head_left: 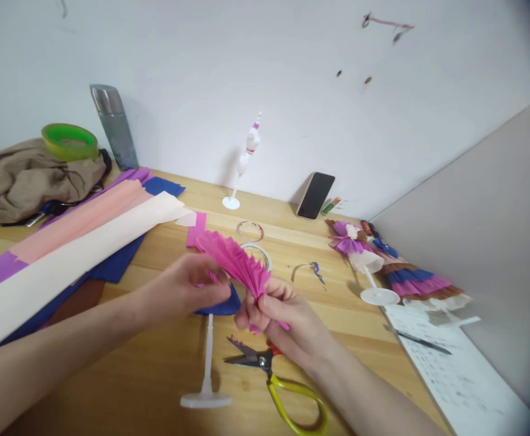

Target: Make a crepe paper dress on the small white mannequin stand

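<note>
A pleated strip of pink crepe paper [237, 257] fans out between my hands above the table. My right hand [287, 315] pinches its gathered lower right end between thumb and fingers. At the strip's left part, my left hand [196, 281] has its fingers curled round, and a bit of pink shows between them. Just below the hands is a blue paper piece [219, 304] on a white stand [207, 363], partly hidden by the hands. Open-bladed scissors with yellow handles [265, 363] lie below my right hand, with pink scraps on one blade.
Long crepe paper strips [92, 236] lie at left, near a bottle [114, 127], green tape roll [70, 142] and brown cloth [28, 175]. Behind stand a white doll form [249, 148] and a phone [316, 195]. Paper dresses [423, 281] and a written sheet [464, 375] are at right.
</note>
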Available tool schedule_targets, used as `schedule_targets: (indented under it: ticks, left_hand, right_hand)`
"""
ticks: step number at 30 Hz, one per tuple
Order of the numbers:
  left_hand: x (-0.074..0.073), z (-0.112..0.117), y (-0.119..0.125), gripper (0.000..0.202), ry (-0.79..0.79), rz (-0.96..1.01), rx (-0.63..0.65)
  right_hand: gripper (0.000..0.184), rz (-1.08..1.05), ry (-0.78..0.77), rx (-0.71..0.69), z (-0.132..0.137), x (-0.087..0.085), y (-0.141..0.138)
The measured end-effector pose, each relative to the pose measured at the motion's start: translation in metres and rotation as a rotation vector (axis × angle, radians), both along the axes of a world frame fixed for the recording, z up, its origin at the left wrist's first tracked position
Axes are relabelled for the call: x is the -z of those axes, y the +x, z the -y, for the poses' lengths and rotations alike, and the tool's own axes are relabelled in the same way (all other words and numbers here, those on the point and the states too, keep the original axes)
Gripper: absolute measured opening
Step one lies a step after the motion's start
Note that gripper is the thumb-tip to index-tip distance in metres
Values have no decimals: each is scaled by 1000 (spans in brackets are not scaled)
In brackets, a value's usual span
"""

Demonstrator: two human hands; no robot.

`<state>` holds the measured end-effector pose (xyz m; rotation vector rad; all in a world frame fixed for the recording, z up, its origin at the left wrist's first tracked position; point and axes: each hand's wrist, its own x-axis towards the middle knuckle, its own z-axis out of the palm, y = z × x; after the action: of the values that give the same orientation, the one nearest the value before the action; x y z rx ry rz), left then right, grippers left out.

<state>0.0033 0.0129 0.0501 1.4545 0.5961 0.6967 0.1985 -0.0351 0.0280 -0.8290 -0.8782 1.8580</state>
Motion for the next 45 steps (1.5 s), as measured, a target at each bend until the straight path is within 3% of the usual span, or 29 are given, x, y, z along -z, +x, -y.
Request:
schedule_targets:
  ticks: [2, 4, 10, 15, 19, 26, 30, 33, 38, 42, 45]
  left_hand:
    - [4, 6, 6, 30, -88, 72, 187]
    - [5, 12, 11, 33, -162, 123, 239]
    - [15, 24, 16, 34, -345, 220, 204]
    - [20, 30, 20, 39, -379, 225, 170]
    - [17, 33, 24, 39, -404, 202, 105]
    - [18, 30, 23, 43, -461, 175, 117]
    - [21, 21, 17, 39, -450, 243, 167]
    - [22, 10, 12, 30, -384, 276, 73]
    - [23, -3, 7, 31, -371, 263, 16]
    - [23, -2, 8, 28, -415, 286, 68]
    - [23, 2, 10, 24, -536, 339, 102]
  right_hand:
    - [30, -154, -84, -64, 4, 4, -6]
    - [29, -250, -111, -110, 8, 8, -11]
    - [36, -286, -119, -172, 16, 16, -19]
    - [45, -242, -143, -175, 16, 20, -22]
    - [41, -245, -172, -166, 15, 21, -22]
    - [41, -194, -172, -159, 14, 21, -24]
    - [56, -10, -143, -236, 11, 17, -16]
    - [66, 234, -32, -209, 7, 6, -4]
    - [50, 658, 310, -48, 1, -16, 5]
    - [47, 716, 399, 86, 0, -16, 2]
    - [50, 838, 460, 32, 0, -13, 6]
